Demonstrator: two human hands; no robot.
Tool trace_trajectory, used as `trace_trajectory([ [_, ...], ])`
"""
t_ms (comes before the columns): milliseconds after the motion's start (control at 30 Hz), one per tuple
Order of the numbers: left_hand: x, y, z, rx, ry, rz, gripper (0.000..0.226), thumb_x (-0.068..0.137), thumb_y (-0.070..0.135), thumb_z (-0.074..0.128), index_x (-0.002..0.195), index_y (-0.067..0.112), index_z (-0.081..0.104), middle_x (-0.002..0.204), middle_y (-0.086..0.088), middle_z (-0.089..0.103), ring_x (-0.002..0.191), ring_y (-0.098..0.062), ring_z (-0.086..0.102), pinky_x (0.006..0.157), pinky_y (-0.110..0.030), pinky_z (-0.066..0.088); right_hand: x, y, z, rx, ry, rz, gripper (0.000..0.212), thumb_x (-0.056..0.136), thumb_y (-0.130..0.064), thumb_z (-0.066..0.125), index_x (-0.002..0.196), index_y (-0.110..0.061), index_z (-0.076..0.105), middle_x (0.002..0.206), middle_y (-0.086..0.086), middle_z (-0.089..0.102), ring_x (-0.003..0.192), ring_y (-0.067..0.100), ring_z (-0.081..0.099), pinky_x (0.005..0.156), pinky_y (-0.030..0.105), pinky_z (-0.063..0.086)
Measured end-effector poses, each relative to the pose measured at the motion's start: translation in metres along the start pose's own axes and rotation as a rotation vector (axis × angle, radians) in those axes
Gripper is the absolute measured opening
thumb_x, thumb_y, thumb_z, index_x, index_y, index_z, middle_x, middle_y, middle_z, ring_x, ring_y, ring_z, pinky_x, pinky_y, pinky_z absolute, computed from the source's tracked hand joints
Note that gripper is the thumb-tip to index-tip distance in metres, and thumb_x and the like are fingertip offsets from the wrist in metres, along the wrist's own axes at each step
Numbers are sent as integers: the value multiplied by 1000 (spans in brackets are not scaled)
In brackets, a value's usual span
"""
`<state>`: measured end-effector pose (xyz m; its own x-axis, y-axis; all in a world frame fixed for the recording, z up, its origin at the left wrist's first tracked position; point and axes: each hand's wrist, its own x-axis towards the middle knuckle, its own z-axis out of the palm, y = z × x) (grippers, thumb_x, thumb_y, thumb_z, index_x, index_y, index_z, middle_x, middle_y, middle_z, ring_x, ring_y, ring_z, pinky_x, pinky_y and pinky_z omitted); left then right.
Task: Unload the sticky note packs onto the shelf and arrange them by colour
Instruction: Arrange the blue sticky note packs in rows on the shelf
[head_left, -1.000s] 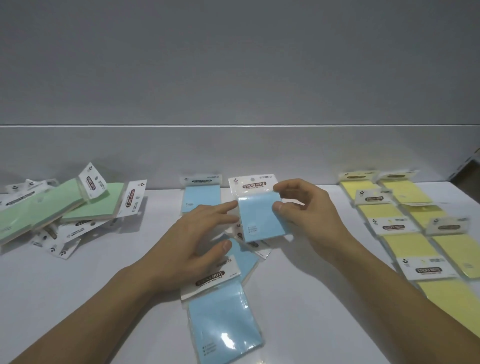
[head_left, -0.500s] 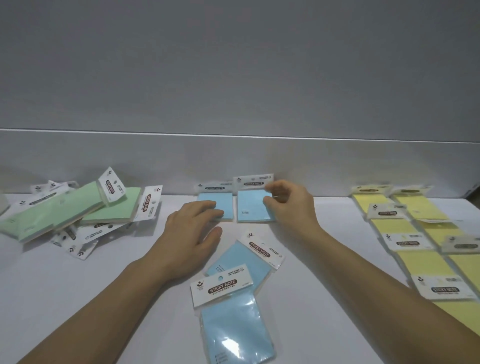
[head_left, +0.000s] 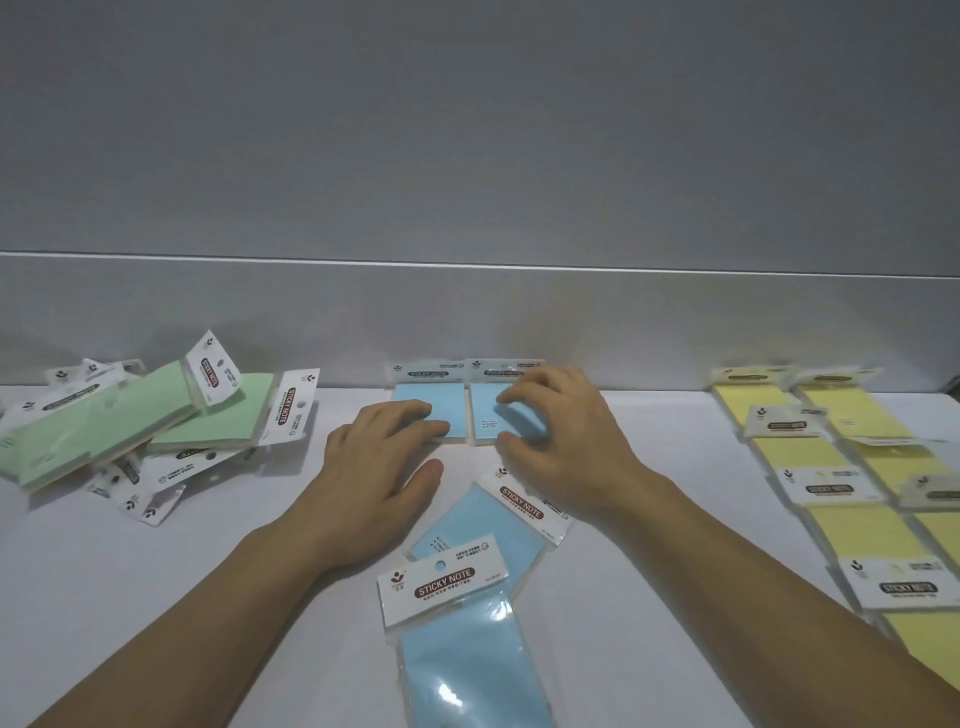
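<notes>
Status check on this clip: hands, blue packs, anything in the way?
Left hand flat, fingertips on left blue pack at the wall. Right hand arched over right blue pack, grip unclear. Two loose blue packs in front, overlapping. Nothing blocking.
</notes>
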<state>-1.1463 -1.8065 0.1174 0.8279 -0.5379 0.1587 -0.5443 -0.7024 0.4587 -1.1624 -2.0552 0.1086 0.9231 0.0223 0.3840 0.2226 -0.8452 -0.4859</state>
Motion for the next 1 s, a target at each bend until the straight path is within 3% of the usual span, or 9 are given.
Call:
trace_trajectory([
  [333, 1, -5, 2, 5, -22, 10, 50, 96, 48, 38, 144, 36, 48, 155, 15, 36, 145, -8, 23, 118, -47, 25, -1, -2, 4, -48, 6, 155, 29, 80, -41, 65, 108, -41, 61, 109, -27, 47, 108, 0, 41, 73, 12, 38],
  [500, 1, -7, 4, 17, -20, 25, 45, 102, 41, 46, 147, 37, 44, 158, 14, 33, 146, -7, 22, 119, -47, 24, -4, -1, 0, -38, -2, 136, 30, 80, -39, 61, 109, -39, 61, 109, -27, 47, 109, 0, 42, 79, 21, 44],
  [667, 1, -6, 3, 23, -26, 30, 46, 103, 39, 46, 149, 34, 43, 159, 13, 31, 146, -6, 21, 119, -45, 20, -5, -2, -7, -39, -57, 196, 34, 78, -38, 56, 112, -43, 59, 113, -34, 42, 109, -6, 42, 76, 12, 37],
  [800, -3, -2, -2, -52, 13, 55, 44, 103, 31, 50, 147, 29, 46, 155, 11, 38, 146, -10, 27, 119, -48, 24, 1, -11, -24, -135, -191, 146, 39, 88, -34, 61, 127, -35, 60, 128, -19, 50, 119, 6, 46, 89, 27, 45],
  [900, -9, 6, -12, -83, 70, 114, 32, 102, 33, 51, 133, 30, 57, 137, 14, 49, 133, -10, 41, 107, -42, 37, -6, -20, -43, -117, -216, 52, 34, 96, -41, 62, 128, -30, 61, 123, -12, 57, 109, 10, 56, 88, 30, 48],
  [1000, -18, 10, -24, -95, 18, 181, 25, 94, 49, 47, 107, 35, 62, 102, 22, 58, 102, -5, 56, 80, -26, 44, -23, -29, -60, -38, -421, 29, 27, 92, -50, 59, 115, -39, 64, 98, -18, 63, 91, 4, 59, 71, 16, 44],
])
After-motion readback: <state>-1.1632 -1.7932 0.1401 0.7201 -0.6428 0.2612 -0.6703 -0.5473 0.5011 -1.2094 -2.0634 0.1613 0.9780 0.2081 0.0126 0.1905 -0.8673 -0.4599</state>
